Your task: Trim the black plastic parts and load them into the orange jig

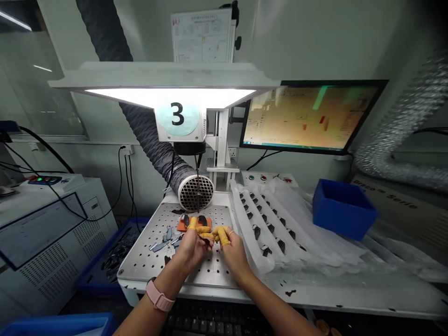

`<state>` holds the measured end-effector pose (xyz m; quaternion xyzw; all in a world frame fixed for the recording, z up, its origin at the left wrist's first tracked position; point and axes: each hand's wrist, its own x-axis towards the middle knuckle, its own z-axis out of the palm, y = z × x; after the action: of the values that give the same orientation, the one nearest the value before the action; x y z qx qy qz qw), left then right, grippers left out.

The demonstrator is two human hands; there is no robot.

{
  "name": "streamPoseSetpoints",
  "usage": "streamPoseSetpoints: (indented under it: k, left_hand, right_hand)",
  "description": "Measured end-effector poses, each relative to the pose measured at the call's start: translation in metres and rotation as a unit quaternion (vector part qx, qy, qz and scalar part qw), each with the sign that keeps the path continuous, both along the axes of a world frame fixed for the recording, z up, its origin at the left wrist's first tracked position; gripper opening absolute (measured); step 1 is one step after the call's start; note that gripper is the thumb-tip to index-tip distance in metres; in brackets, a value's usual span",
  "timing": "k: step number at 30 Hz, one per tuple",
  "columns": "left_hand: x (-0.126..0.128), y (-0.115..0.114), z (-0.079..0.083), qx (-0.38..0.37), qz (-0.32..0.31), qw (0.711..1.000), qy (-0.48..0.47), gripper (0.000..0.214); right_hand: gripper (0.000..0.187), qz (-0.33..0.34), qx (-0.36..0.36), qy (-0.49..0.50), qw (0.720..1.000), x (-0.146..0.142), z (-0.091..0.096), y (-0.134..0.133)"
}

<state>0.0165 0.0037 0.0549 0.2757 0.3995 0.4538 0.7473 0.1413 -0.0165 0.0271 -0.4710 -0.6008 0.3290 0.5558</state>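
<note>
My left hand (194, 245) and my right hand (230, 246) meet above a perforated metal plate (147, 261), with yellow finger cots on several fingers. The left fingers are closed around a small dark piece (206, 241), mostly hidden by the hand. My right fingertips are pinched together against the left ones; what lies between them is too small to make out. Just beyond the left hand sits an orange fixture (182, 226) with dark curved pieces (202, 220) on it. Loose grey-blue pieces (161, 246) lie on the plate left of that hand.
Above the plate hang a lit lamp panel (168, 74) and a machine head marked 3 (180, 119). A ribbed duct's grille (196, 193) stands behind the fixture. At right, white wrapping sheets (297, 224) bear rows of black parts, beside a blue box (343, 207). A keyboard (213, 322) is below.
</note>
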Motion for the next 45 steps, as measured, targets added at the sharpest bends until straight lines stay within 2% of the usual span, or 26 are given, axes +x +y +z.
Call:
streamPoseSetpoints:
  k: [2,5,8,10,12,13,14,15,16,17,19,20,21,23,26,27,28,29,30,31,34,35,36,38,42,45]
  left_hand:
    - [0.003,0.002,-0.005,-0.010,0.019,1.000,-0.015,0.054]
    - [0.008,0.001,-0.013,-0.013,0.009,0.999,-0.030,0.047]
    - [0.012,-0.003,-0.017,0.007,0.010,1.000,-0.026,0.036]
    - [0.008,-0.005,-0.017,0.031,0.004,0.999,-0.006,0.035]
    - [-0.002,-0.009,-0.016,0.058,-0.007,0.996,0.062,0.039]
    - [-0.010,-0.012,-0.015,0.084,-0.005,0.988,0.129,0.039]
    - [-0.019,-0.016,-0.015,0.128,0.005,0.967,0.218,0.037]
    - [-0.028,-0.020,-0.016,0.182,0.020,0.928,0.323,0.034]
    - [-0.037,-0.026,-0.018,0.239,0.039,0.867,0.435,0.030]
    - [-0.047,-0.031,-0.020,0.286,0.051,0.793,0.535,0.026]
    - [-0.062,-0.040,-0.027,0.323,0.061,0.646,0.689,0.021]
    - [-0.069,-0.043,-0.031,0.325,0.058,0.587,0.739,0.021]
    - [-0.074,-0.044,-0.035,0.323,0.054,0.540,0.775,0.022]
    - [-0.082,-0.041,-0.040,0.324,0.042,0.481,0.814,0.024]
    - [-0.086,-0.031,-0.037,0.337,0.050,0.443,0.829,0.022]
    - [-0.084,-0.028,-0.033,0.346,0.057,0.443,0.825,0.021]
    - [-0.081,-0.026,-0.029,0.356,0.065,0.456,0.813,0.020]
    - [-0.075,-0.025,-0.025,0.364,0.071,0.485,0.792,0.020]
    - [-0.068,-0.025,-0.022,0.368,0.073,0.529,0.761,0.020]
    - [-0.059,-0.025,-0.019,0.364,0.065,0.589,0.718,0.020]
    - [-0.027,-0.024,-0.019,0.283,-0.010,0.802,0.526,0.019]
    - [-0.018,-0.023,-0.021,0.248,-0.033,0.852,0.460,0.018]
    - [-0.010,-0.022,-0.024,0.223,-0.046,0.886,0.403,0.017]
    - [0.001,-0.018,-0.032,0.217,-0.046,0.917,0.332,0.013]
    - [0.002,-0.015,-0.045,0.267,-0.049,0.923,0.273,0.024]
    - [-0.005,-0.016,-0.047,0.270,-0.043,0.928,0.252,0.029]
  right_hand:
    - [0.020,0.008,0.035,-0.064,0.997,0.006,0.004,-0.005]
    - [0.016,0.031,0.053,-0.119,0.991,0.005,0.004,-0.009]
    - [0.016,0.060,0.052,-0.091,0.993,-0.004,-0.002,-0.007]
    - [0.016,0.054,0.044,-0.051,0.996,-0.008,-0.008,-0.003]
    - [0.014,0.031,0.020,-0.007,0.999,-0.008,-0.015,0.001]
    - [0.015,0.016,0.002,0.014,1.000,-0.006,-0.018,0.003]
    - [0.014,0.004,-0.021,0.033,0.999,-0.005,-0.021,0.005]
    - [0.014,-0.003,-0.045,0.050,0.998,-0.003,-0.023,0.006]
    - [0.013,-0.004,-0.069,0.066,0.995,-0.002,-0.025,0.008]
    - [0.013,-0.003,-0.091,0.082,0.992,-0.001,-0.027,0.009]
    - [0.012,0.004,-0.123,0.111,0.986,-0.002,-0.028,0.009]
    - [0.013,0.008,-0.132,0.123,0.984,-0.003,-0.028,0.009]
    - [0.014,0.011,-0.137,0.132,0.982,-0.004,-0.028,0.009]
    - [0.016,0.013,-0.145,0.143,0.979,-0.005,-0.027,0.009]
    - [0.020,0.006,-0.160,0.148,0.976,-0.005,-0.025,0.008]
    - [0.022,0.002,-0.165,0.149,0.975,-0.005,-0.024,0.008]
    - [0.022,0.001,-0.169,0.149,0.974,-0.005,-0.023,0.007]
    - [0.023,-0.001,-0.173,0.149,0.974,-0.004,-0.022,0.007]
    - [0.024,-0.002,-0.177,0.148,0.973,-0.004,-0.021,0.006]
    - [0.023,-0.003,-0.180,0.147,0.973,-0.004,-0.020,0.006]
    - [0.021,-0.012,-0.185,0.141,0.973,-0.003,-0.017,0.005]
    - [0.020,-0.017,-0.186,0.139,0.972,-0.003,-0.016,0.004]
    - [0.019,-0.022,-0.188,0.138,0.972,-0.003,-0.016,0.004]
    - [0.019,-0.028,-0.190,0.144,0.971,-0.002,-0.016,0.004]
    - [0.017,-0.019,-0.182,0.154,0.971,-0.002,-0.017,0.004]
    - [0.013,0.010,-0.186,0.161,0.969,-0.001,-0.018,0.004]
